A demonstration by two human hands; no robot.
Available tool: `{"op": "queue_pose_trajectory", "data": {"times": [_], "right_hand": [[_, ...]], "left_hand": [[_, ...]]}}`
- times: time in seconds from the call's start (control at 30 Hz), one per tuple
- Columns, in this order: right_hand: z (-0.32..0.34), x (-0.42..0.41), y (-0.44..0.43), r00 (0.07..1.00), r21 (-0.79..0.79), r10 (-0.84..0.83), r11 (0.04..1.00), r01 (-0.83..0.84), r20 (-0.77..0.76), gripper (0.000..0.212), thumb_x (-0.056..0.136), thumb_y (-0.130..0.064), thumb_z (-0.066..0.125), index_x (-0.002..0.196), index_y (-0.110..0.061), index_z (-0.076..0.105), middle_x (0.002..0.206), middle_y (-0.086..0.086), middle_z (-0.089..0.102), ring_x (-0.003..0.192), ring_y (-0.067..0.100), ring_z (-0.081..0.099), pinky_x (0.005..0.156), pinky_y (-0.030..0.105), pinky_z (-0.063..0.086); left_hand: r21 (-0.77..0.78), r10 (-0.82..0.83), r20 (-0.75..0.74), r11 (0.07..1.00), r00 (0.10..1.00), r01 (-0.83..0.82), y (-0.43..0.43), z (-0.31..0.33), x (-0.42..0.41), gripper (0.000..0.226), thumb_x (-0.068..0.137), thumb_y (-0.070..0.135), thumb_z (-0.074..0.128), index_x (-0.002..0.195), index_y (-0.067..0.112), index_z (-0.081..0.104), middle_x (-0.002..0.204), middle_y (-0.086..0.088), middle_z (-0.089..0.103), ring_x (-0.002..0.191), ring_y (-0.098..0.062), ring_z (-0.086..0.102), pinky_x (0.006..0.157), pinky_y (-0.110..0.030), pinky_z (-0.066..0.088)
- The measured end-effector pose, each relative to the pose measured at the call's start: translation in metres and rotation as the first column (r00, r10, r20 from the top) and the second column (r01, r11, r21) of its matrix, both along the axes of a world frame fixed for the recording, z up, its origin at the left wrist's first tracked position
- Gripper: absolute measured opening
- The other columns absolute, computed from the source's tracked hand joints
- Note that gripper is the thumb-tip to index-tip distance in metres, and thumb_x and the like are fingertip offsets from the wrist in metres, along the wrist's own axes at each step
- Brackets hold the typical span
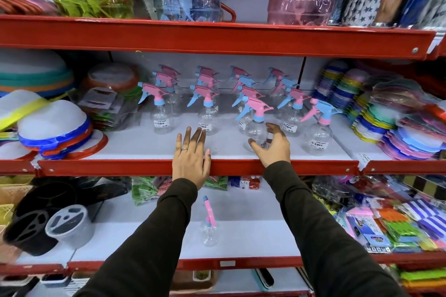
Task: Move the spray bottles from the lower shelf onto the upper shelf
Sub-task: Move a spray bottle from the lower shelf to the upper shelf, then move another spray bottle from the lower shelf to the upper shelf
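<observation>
The right hand (271, 144) is cupped round the clear belly of a spray bottle (256, 128) w/ pink trigger and blue collar, thumb on the near-left side, fingers (274, 129) curled over the right. The fingers look slightly spread, so whether it grips or is just letting go can't be told; the bottle stands upright on the upper shelf (198, 166), near the front edge. Probably it's being set in as the front of a column, since the other spray bottles (207, 108) behind stand in neat files running front to back, nozzles all pointing left.

The left hand (191, 155) is open and flat, holds nothing, palm down over the shelf's red lip w/ fingertips on the grey surface beside the second column, prob. steadying the reach. A ring shows on one finger.

Below, between the two dark sleeves, one last spray bottle (209, 224) stands on the lower shelf (241, 236), alone in a bare patch. So the job looks nearly done: that one remains to go up.
</observation>
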State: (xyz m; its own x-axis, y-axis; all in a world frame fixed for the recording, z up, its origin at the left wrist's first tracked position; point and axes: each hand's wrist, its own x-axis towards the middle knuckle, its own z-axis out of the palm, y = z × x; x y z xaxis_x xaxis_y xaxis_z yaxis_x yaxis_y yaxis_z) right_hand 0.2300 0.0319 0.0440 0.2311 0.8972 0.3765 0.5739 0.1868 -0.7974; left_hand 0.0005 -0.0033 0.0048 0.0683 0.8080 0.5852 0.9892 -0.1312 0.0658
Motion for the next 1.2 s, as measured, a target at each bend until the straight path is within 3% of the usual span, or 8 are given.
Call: {"op": "queue_pose_trajectory", "data": {"times": [0.13, 0.33, 0.57, 0.77, 0.9, 1.03, 1.1, 1.2], "right_hand": [[-0.001, 0.001, -0.006, 1.000, 0.042, -0.014, 0.999, 0.015, -0.026, 0.074, 0.071, -0.042, 0.080, 0.133, -0.018, 0.047, 0.134, 0.005, 0.051, 0.122, 0.025, 0.052, 0.105, 0.038, 0.046], [-0.009, -0.011, -0.034, 0.998, 0.276, -0.067, 0.959, 0.063, 0.005, 0.048, 0.073, -0.042, 0.074, 0.114, -0.025, 0.056, 0.113, -0.011, 0.050, 0.105, 0.018, 0.054, 0.097, 0.045, 0.045], [-0.045, -0.047, -0.085, 0.997, 0.359, 0.053, 0.933, -0.031, -0.051, 0.033, 0.076, -0.022, 0.076, 0.105, -0.015, 0.063, 0.103, -0.003, 0.057, 0.093, 0.014, 0.056, 0.083, 0.030, 0.049], [-0.121, -0.077, -0.119, 0.988, 0.102, 0.139, 0.986, -0.132, -0.064, 0.031, 0.077, -0.022, 0.073, 0.105, -0.023, 0.060, 0.100, -0.006, 0.054, 0.087, 0.012, 0.054, 0.075, 0.016, 0.041], [-0.165, -0.091, -0.126, 0.988, -0.155, 0.093, 0.982, -0.111, -0.124, 0.044, 0.073, -0.022, 0.074, 0.113, -0.025, 0.056, 0.109, -0.002, 0.054, 0.093, 0.016, 0.052, 0.079, 0.029, 0.047], [-0.194, -0.105, -0.120, 0.984, -0.377, 0.020, 0.922, -0.086, -0.176, 0.062, 0.074, -0.022, 0.077, 0.130, -0.019, 0.050, 0.127, 0.003, 0.049, 0.116, 0.024, 0.052, 0.101, 0.045, 0.049], [-0.201, -0.115, -0.112, 0.985, -0.496, 0.034, 0.861, -0.114, -0.169, 0.071, 0.076, -0.019, 0.079, 0.138, -0.016, 0.046, 0.138, 0.005, 0.044, 0.129, 0.026, 0.046, 0.112, 0.040, 0.041], [-0.214, -0.127, -0.099, 0.990, -0.613, 0.005, 0.785, -0.093, -0.143, 0.069, 0.070, -0.021, 0.084, 0.131, -0.015, 0.053, 0.132, 0.005, 0.046, 0.126, 0.027, 0.051, 0.109, 0.033, 0.043]], "left_hand": [[-0.014, 0.001, -0.003, 1.000, 1.000, -0.001, -0.001, 0.000, 0.000, 0.060, 0.101, 0.036, 0.024, 0.155, 0.009, 0.030, 0.162, -0.008, 0.031, 0.154, -0.030, 0.016, 0.125, -0.050, 0.012], [-0.050, -0.006, 0.005, 0.999, 1.000, 0.006, -0.001, 0.001, -0.001, 0.063, 0.101, 0.039, 0.019, 0.155, 0.009, 0.027, 0.163, -0.010, 0.027, 0.154, -0.030, 0.016, 0.125, -0.049, 0.014], [-0.066, -0.001, 0.006, 0.998, 1.000, 0.001, -0.009, 0.005, -0.032, 0.064, 0.100, 0.041, 0.020, 0.153, 0.007, 0.034, 0.161, -0.012, 0.033, 0.152, -0.030, 0.021, 0.125, -0.046, 0.013], [-0.055, 0.053, -0.002, 0.997, 0.999, -0.053, -0.013, 0.005, -0.098, 0.063, 0.100, 0.040, 0.022, 0.150, 0.004, 0.039, 0.160, -0.013, 0.034, 0.153, -0.030, 0.020, 0.126, -0.045, 0.006], [-0.047, 0.023, -0.010, 0.999, 1.000, -0.023, -0.011, 0.003, -0.110, 0.061, 0.101, 0.037, 0.023, 0.150, 0.004, 0.039, 0.160, -0.013, 0.035, 0.153, -0.030, 0.018, 0.126, -0.047, 0.007], [-0.053, 0.027, -0.013, 0.998, 1.000, -0.027, -0.010, 0.004, -0.107, 0.062, 0.100, 0.036, 0.022, 0.152, 0.004, 0.035, 0.162, -0.012, 0.030, 0.154, -0.031, 0.014, 0.126, -0.046, 0.001], [-0.062, 0.027, -0.036, 0.998, 0.999, -0.030, -0.009, 0.003, -0.109, 0.063, 0.101, 0.036, 0.019, 0.153, 0.004, 0.031, 0.164, -0.012, 0.026, 0.155, -0.030, 0.010, 0.126, -0.044, -0.003], [-0.057, 0.035, -0.045, 0.998, 0.998, -0.037, -0.008, 0.003, -0.110, 0.064, 0.101, 0.037, 0.017, 0.154, 0.004, 0.028, 0.165, -0.012, 0.023, 0.155, -0.031, 0.006, 0.126, -0.044, -0.006]]}}
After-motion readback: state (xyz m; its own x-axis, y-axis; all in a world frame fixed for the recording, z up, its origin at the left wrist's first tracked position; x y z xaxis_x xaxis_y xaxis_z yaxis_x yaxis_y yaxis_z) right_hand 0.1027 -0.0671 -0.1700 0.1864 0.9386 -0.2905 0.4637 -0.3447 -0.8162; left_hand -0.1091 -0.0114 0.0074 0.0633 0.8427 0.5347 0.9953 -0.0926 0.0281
